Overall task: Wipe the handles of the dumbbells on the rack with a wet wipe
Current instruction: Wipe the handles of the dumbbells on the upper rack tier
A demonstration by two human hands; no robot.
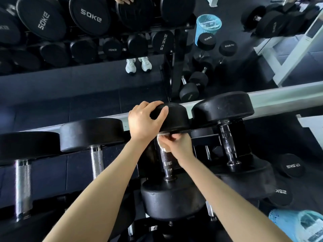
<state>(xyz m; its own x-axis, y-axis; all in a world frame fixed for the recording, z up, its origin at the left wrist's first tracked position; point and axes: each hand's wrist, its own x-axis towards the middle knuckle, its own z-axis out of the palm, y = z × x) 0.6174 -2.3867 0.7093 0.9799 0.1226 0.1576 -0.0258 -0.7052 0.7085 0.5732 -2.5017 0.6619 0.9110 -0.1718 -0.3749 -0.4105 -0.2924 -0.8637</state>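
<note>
Left hand (143, 121) clasps the dumbbell (172, 117) head; right hand (178, 145) pinches a white wet wipe (161, 144) around its handle (166, 158); blue-lined bin (297, 224) holds, seemingly, packaging

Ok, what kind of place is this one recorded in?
Very likely a gym's free-weights area: black dumbbells sit on a rack against a wall mirror, whose reflection shows more weights marked in kilograms.

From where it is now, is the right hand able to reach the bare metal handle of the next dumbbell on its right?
Probably yes. The right hand holds the white wipe; that knurled metal handle stands beside it, uncovered, with nothing between.
</note>
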